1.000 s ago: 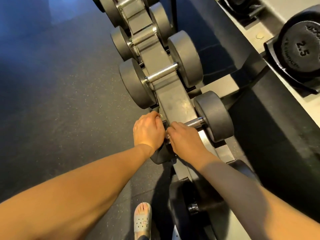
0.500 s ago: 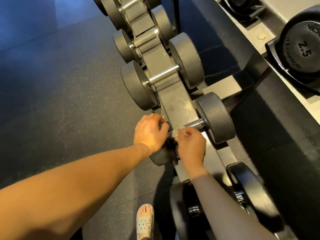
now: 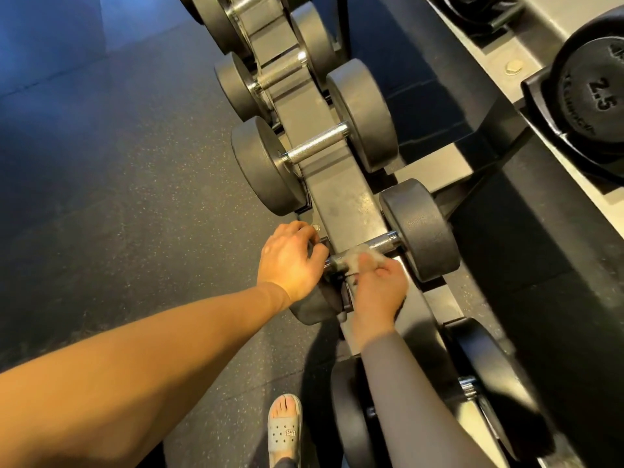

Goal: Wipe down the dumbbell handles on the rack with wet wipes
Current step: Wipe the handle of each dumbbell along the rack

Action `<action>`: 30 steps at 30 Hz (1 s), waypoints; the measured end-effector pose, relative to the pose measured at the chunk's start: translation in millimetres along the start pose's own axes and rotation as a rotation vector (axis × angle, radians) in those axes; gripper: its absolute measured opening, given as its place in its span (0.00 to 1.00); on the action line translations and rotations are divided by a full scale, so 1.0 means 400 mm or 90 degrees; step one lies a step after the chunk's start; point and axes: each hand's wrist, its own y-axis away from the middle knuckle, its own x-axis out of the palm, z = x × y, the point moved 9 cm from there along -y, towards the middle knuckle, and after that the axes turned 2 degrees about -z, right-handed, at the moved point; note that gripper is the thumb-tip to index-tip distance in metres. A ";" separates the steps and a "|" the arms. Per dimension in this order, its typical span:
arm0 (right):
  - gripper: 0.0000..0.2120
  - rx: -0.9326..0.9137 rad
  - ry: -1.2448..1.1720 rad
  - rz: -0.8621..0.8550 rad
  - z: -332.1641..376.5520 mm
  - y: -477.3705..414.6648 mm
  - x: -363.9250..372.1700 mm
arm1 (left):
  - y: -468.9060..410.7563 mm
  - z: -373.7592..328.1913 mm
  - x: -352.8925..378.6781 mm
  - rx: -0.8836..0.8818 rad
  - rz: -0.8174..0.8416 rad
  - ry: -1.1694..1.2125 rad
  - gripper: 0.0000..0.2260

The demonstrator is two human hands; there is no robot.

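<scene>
so far: one handle (image 3: 383, 242) on the rack (image 3: 341, 197) is mid-wipe; whether any other is finished cannot be told.
left to do: probably the next handle up (image 3: 317, 145) and those beyond.
right hand (image 3: 376, 292): fingers curled, pinching the wet wipe (image 3: 358, 257) onto that handle.
left hand (image 3: 290, 258): fingers bent over the dumbbell's outer head (image 3: 314, 307), gripping it.

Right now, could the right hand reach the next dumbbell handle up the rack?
Probably yes: that next handle lies bare between its weights, nothing covers it, and the right hand with the wipe is one dumbbell away.
</scene>
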 end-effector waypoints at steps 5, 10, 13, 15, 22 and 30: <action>0.10 0.117 -0.204 -0.106 -0.040 -0.031 -0.022 | -0.002 0.003 0.004 0.005 -0.004 -0.014 0.18; 0.14 0.123 0.011 0.066 -0.121 0.033 0.079 | -0.001 0.002 0.002 0.000 -0.010 -0.017 0.18; 0.15 0.162 0.012 0.081 -0.114 0.000 0.054 | 0.000 0.001 0.001 0.005 -0.009 -0.012 0.18; 0.16 0.187 -0.101 0.096 -0.078 -0.037 0.031 | 0.000 0.003 0.001 0.001 -0.007 -0.009 0.18; 0.06 0.319 -0.251 0.026 -0.130 0.041 0.068 | 0.000 0.000 -0.004 -0.007 -0.011 -0.012 0.17; 0.07 0.286 -0.339 -0.030 -0.073 -0.028 0.001 | 0.007 0.005 -0.010 -0.041 -0.023 0.027 0.12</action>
